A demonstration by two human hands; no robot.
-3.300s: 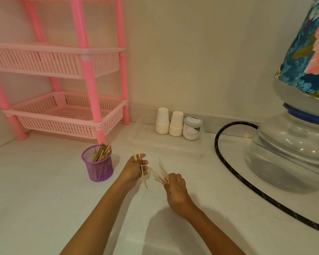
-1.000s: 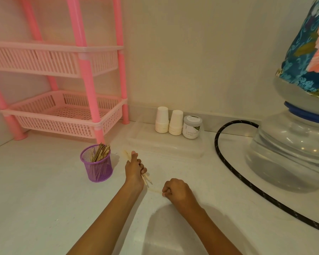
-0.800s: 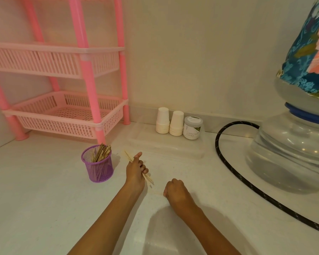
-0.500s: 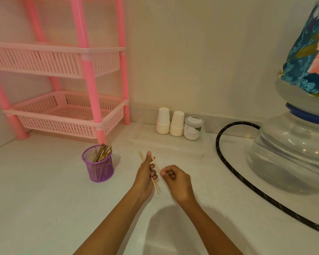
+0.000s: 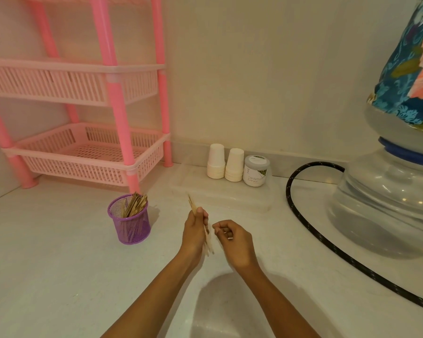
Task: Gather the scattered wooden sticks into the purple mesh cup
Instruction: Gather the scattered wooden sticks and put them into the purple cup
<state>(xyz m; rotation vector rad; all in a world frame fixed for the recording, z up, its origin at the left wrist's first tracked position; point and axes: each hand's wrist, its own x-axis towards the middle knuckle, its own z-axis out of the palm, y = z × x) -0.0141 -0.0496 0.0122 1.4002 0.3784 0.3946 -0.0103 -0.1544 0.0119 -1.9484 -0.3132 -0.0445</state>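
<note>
White surface (image 5: 59, 264), no loose sticks visible. Purple mesh cup (image 5: 130, 219) left of my hands, already stuffed. Left hand (image 5: 194, 231) clenched on wooden sticks (image 5: 192, 204); right hand (image 5: 232, 236) curled, apparently holding nothing. Risk: crowded cup deflects the bundle, spilling sticks or tipping it.

The purple mesh cup (image 5: 131, 220) stands upright on the white table (image 5: 47, 252), holding a leaning bundle of pale wooden sticks (image 5: 134, 206). A few more sticks (image 5: 192, 204) lie apart from it, held in the left hand (image 5: 194, 234), tilted, ends protruding above and below.
</note>
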